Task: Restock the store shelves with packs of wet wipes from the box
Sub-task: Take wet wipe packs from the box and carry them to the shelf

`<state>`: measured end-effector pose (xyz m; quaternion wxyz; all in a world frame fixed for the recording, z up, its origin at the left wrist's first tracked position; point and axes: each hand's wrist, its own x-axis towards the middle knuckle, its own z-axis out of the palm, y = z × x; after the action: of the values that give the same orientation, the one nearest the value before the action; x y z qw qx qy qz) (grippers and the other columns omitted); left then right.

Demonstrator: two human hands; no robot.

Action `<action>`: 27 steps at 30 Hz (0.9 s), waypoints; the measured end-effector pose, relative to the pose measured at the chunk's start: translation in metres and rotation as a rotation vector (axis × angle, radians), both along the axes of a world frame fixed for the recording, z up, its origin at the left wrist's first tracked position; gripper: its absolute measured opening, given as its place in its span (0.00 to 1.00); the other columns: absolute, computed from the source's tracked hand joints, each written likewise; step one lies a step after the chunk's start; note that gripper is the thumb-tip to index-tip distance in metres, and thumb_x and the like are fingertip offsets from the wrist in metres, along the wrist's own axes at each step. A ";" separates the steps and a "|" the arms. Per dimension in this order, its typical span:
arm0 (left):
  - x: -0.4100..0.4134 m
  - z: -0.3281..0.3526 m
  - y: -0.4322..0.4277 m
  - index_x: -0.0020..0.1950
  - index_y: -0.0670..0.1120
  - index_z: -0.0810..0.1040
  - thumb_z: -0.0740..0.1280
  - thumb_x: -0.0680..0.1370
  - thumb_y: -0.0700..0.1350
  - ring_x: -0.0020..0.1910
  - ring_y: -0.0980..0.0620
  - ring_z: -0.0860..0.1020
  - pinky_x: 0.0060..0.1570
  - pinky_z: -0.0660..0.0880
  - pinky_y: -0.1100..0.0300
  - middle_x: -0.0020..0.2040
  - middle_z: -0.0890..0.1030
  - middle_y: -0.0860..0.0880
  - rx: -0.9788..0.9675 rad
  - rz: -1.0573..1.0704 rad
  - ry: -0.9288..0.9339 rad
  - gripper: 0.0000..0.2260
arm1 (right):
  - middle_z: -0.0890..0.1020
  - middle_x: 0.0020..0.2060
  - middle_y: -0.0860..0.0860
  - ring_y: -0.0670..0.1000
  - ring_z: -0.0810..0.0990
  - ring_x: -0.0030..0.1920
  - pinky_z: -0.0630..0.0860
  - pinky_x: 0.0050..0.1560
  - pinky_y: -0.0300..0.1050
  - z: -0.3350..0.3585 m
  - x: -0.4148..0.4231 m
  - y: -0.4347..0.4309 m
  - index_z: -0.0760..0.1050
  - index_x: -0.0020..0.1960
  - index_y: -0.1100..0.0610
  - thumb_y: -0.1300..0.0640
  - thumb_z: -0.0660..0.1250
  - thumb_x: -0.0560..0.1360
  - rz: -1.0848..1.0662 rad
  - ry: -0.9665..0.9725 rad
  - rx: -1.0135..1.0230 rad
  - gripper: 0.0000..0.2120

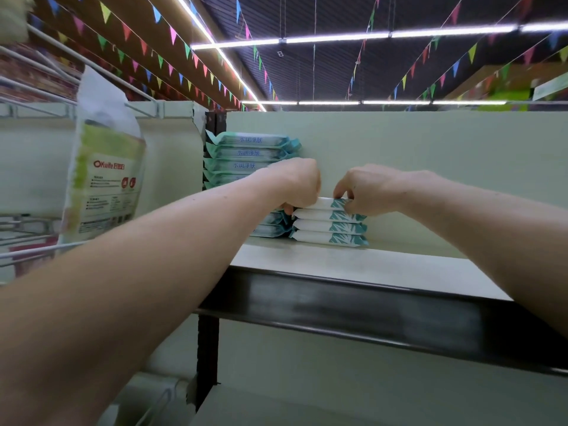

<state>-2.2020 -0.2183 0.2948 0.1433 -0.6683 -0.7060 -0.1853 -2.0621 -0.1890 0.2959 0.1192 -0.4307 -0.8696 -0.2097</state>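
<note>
our L hand [295,182] curled on top pack [319,203] left end, R hand [365,192] pinching right end | pack sits atop short stack [329,229] on shelf [368,265] | risk: uneven let-go cd skew stack, slide packs off edge

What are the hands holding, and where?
The top white-and-teal plastic wet wipe pack of the short stack: left hand grips its left end, right hand pinches its teal-patterned right end.

The left hand [295,182] hides part of the taller stack [246,152].
</note>
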 end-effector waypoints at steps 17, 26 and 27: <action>0.070 -0.003 -0.029 0.59 0.42 0.78 0.62 0.79 0.40 0.42 0.48 0.82 0.43 0.82 0.53 0.47 0.82 0.44 0.020 -0.073 0.013 0.10 | 0.79 0.59 0.51 0.52 0.77 0.55 0.74 0.56 0.44 -0.007 0.070 -0.050 0.76 0.65 0.53 0.58 0.64 0.78 -0.046 0.113 -0.011 0.16; 0.151 -0.011 -0.049 0.67 0.43 0.72 0.64 0.79 0.41 0.51 0.48 0.77 0.49 0.76 0.57 0.59 0.78 0.45 0.051 -0.385 0.051 0.16 | 0.80 0.55 0.53 0.56 0.78 0.55 0.75 0.59 0.52 -0.017 0.134 -0.118 0.77 0.60 0.57 0.56 0.62 0.77 -0.425 0.123 0.033 0.13; 0.161 -0.013 -0.055 0.69 0.43 0.70 0.65 0.79 0.41 0.52 0.47 0.76 0.51 0.75 0.56 0.61 0.76 0.45 0.049 -0.410 0.082 0.18 | 0.80 0.55 0.53 0.56 0.78 0.55 0.75 0.59 0.52 -0.019 0.141 -0.128 0.77 0.60 0.57 0.57 0.62 0.77 -0.471 0.133 0.033 0.13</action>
<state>-2.0405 -0.2730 0.2821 0.1475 -0.8013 -0.5442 -0.2002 -1.9209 -0.3174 0.2764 0.1312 -0.6324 -0.7321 -0.2168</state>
